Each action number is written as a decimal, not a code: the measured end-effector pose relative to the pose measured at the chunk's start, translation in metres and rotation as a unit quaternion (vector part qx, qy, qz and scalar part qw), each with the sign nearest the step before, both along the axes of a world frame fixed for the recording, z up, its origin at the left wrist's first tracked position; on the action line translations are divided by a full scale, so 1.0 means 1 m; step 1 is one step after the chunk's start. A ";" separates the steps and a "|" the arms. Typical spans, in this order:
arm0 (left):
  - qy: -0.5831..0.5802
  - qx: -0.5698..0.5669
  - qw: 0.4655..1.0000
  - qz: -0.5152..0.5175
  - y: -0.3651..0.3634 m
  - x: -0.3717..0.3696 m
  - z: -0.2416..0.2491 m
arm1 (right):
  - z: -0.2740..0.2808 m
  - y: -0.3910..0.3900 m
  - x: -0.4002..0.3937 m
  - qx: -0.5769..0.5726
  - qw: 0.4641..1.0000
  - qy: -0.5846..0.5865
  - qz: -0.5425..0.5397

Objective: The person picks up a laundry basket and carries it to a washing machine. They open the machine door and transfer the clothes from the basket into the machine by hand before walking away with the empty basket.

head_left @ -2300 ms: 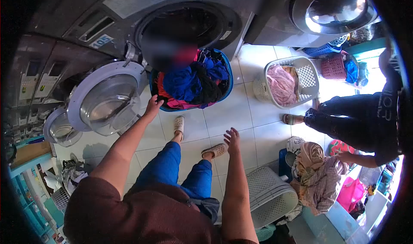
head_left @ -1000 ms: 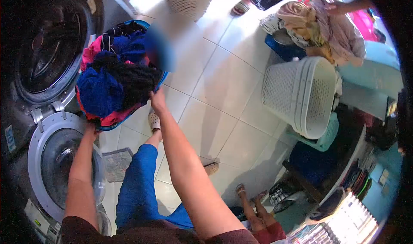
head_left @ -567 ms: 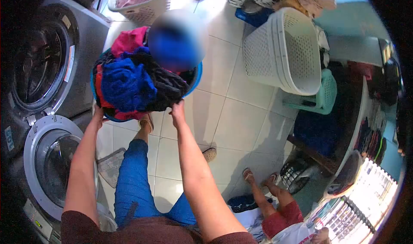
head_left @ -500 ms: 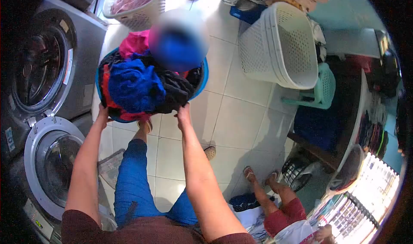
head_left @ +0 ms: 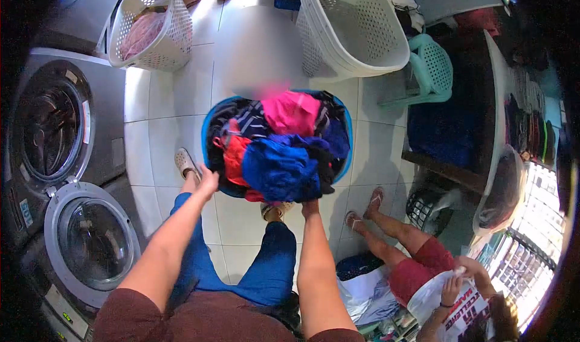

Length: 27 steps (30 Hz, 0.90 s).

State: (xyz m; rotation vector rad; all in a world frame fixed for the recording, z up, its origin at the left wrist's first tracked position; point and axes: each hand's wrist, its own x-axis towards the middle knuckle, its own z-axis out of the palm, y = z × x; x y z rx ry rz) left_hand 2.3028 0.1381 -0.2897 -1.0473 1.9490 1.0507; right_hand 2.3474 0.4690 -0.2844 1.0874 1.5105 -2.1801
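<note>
A blue laundry basin heaped with clothes is held out in front of me over the tiled floor. My left hand is closed on its near left rim, and my right hand grips the near right side, its fingers partly hidden under overhanging cloth. On top of the heap lie a bright blue garment, a pink one and a red one, with dark striped cloth around them. The clothes cover most of the basin's inside.
At left are a front-loading washer and an open round door. White baskets and a green plastic chair stand ahead right; another basket ahead left. A person in red shorts sits at lower right.
The basin has moved right and slightly nearer, away from the washers, with both my hands still on it. My feet have shifted, and the seated person's hands have come together.
</note>
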 end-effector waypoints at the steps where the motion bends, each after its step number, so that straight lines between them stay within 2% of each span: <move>1: 0.044 0.031 0.998 0.020 0.020 0.000 0.015 | 0.003 0.012 0.008 0.002 1.000 -0.005 -0.018; 2: 0.089 -0.001 0.996 -0.011 0.024 0.023 -0.034 | 0.007 0.022 0.016 0.001 0.999 -0.011 -0.036; 3: 0.103 -0.026 0.993 -0.053 0.034 0.035 -0.045 | 0.009 0.031 0.023 0.003 0.998 -0.019 -0.054; 4: 0.117 -0.049 0.987 -0.094 0.045 0.041 -0.048 | 0.011 0.039 0.031 0.002 0.997 -0.026 -0.072; 7: 0.049 -0.057 0.993 -0.094 0.075 0.030 -0.003 | 0.012 0.055 0.047 -0.002 0.992 -0.045 -0.120; 10: 0.025 -0.048 0.993 -0.105 0.076 0.031 -0.018 | 0.017 0.056 0.053 -0.011 0.984 -0.072 -0.165; 11: 0.032 -0.030 0.994 -0.103 0.074 0.031 -0.018 | 0.018 0.055 0.055 -0.015 0.980 -0.086 -0.180; 13: -0.051 -0.003 0.994 -0.099 0.072 0.025 -0.015 | 0.026 0.052 0.062 -0.031 0.970 -0.120 -0.208; 14: -0.005 0.065 0.996 -0.067 0.064 0.041 -0.050 | 0.034 0.047 0.069 -0.042 0.963 -0.146 -0.224; 15: -0.016 0.128 0.990 -0.052 0.060 0.029 -0.020 | 0.044 0.049 0.083 -0.046 0.951 -0.179 -0.246; 16: 0.008 0.125 0.991 -0.038 0.056 0.029 -0.023 | 0.054 0.051 0.102 -0.040 0.939 -0.219 -0.261; 17: 0.016 0.157 0.987 -0.008 0.045 0.015 -0.003 | 0.059 0.057 0.121 -0.019 0.929 -0.258 -0.266; 18: 0.043 0.186 0.979 0.069 0.030 -0.001 0.022 | 0.041 0.074 0.149 -0.010 0.927 -0.307 -0.215; 20: 0.117 0.144 0.974 0.133 -0.014 -0.020 0.034 | 0.077 0.067 0.156 0.073 0.914 -0.399 0.000; 21: 0.149 0.125 0.970 0.144 -0.038 -0.024 0.023 | 0.092 0.055 0.152 0.115 0.886 -0.437 0.101; 22: 0.179 0.104 0.967 0.150 -0.062 -0.026 -0.001 | 0.096 0.041 0.140 0.148 0.859 -0.406 0.275; 23: 0.209 0.085 0.962 0.156 -0.087 -0.026 -0.021 | 0.102 0.028 0.128 0.177 0.802 -0.364 0.439; 24: 0.220 0.022 0.970 0.096 -0.114 -0.027 -0.036 | 0.106 0.012 0.117 0.198 0.719 -0.312 0.588; 26: 0.233 -0.104 0.967 -0.027 -0.166 -0.028 -0.060 | 0.139 -0.050 0.076 0.138 0.767 -0.228 0.584; 27: 0.250 -0.083 0.962 0.069 -0.188 -0.040 -0.054 | 0.141 -0.079 0.060 0.090 0.770 -0.249 0.581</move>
